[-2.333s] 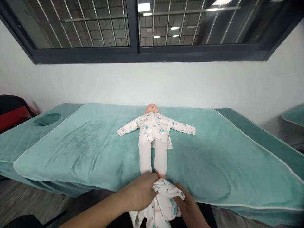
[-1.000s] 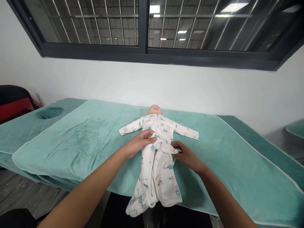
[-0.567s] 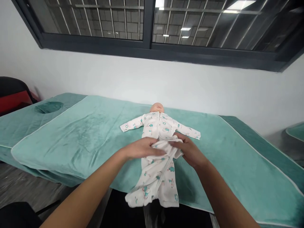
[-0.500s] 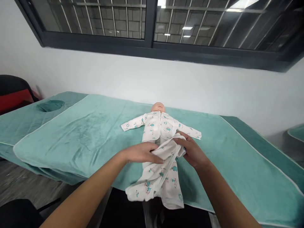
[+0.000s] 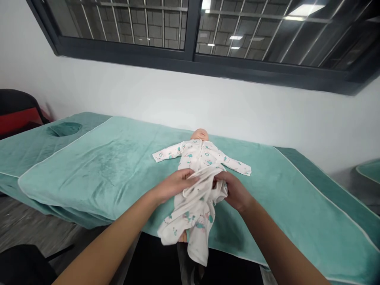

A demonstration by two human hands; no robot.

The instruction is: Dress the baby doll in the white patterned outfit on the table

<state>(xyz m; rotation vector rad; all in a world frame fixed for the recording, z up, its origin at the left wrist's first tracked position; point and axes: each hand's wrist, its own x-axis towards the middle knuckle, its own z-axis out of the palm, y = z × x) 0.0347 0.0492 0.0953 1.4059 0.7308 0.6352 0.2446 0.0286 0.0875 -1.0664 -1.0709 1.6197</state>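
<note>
On a green-covered bed (image 5: 118,166) against a white wall (image 5: 133,95), I am viewing remotely a doll (image 5: 200,134) that is lying face up in a printed jacket (image 5: 192,153). Above its legs, the left hand (image 5: 173,185) and right hand (image 5: 235,190) are staying slightly apart, both clamping bunched, printed white trousers (image 5: 197,208) by their upper end. The trouser legs are hanging at the bed's near edge, the doll's bare toes (image 5: 183,236) peeking out between them.
</note>
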